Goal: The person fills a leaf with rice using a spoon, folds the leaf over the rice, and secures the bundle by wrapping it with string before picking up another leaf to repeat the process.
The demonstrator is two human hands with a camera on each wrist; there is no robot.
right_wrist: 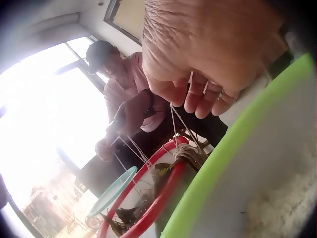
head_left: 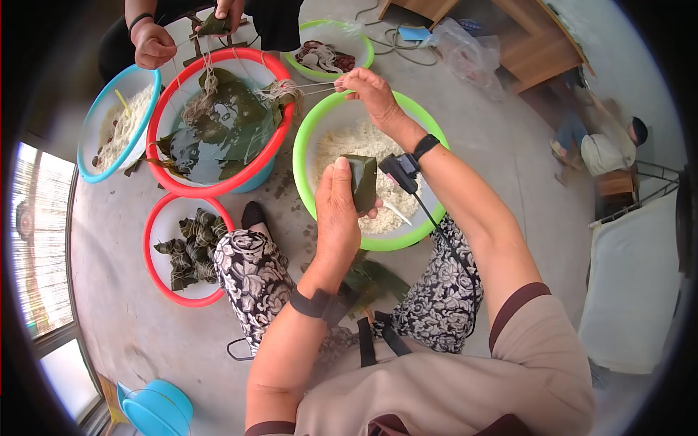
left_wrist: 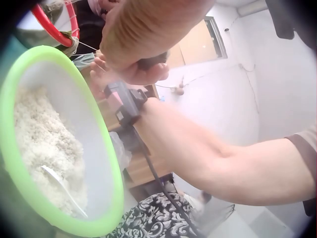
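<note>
Gripping the green leaf-wrapped dumpling at frame centre, her left hand curls round it; her right hand pinches thin pale string. Slack string could let it unfold.

A plain room of a home is shown, used for food work on a bare concrete floor. Plastic basins of rice, soaking leaves and wrapped dumplings are set out beside a wooden cabinet and a large window.
</note>
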